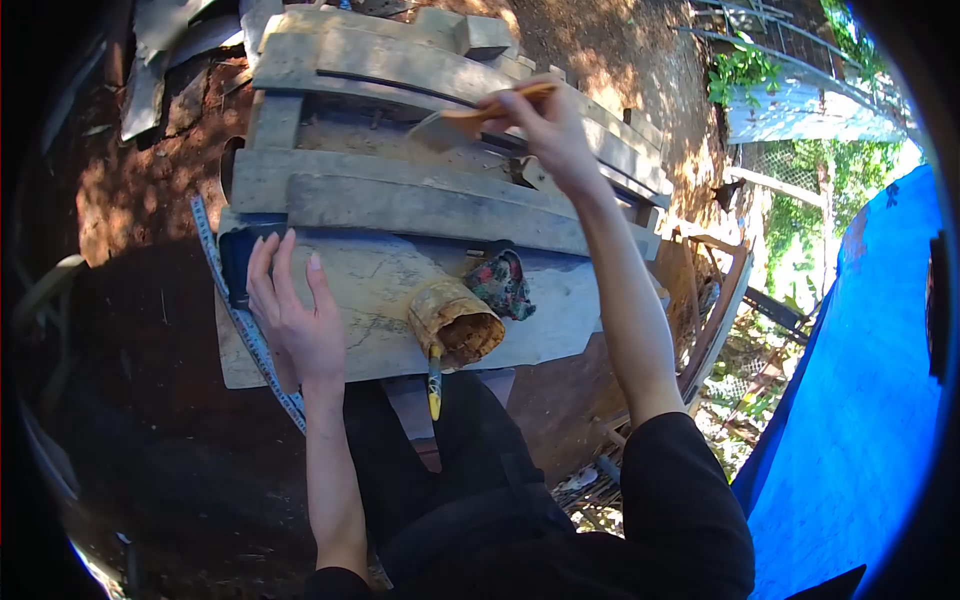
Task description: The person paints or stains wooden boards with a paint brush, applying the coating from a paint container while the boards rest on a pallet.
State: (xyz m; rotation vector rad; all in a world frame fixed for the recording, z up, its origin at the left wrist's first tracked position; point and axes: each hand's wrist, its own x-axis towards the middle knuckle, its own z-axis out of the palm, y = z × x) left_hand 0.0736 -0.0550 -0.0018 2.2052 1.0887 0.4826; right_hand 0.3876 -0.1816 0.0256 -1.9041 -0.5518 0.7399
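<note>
My right hand is closed around the orange-brown handle of a flat paintbrush. Its pale bristles point left above the gap between wooden slats, slightly blurred. Fingers apart, my left hand hovers over or rests on the left end of the pale board; contact cannot be made out. Beside its fingertips is a dark blue tray-like thing. A stained, crusted can stands tilted on the board, with a second brush with a yellow tip at its rim. A crumpled patterned cloth lies against the can.
Across the bench, weathered wooden slats run side by side, with a small wood block on the far one. A measuring tape curves down the left edge. Scrap sheets lie at the upper left; a blue tarp hangs at the right.
</note>
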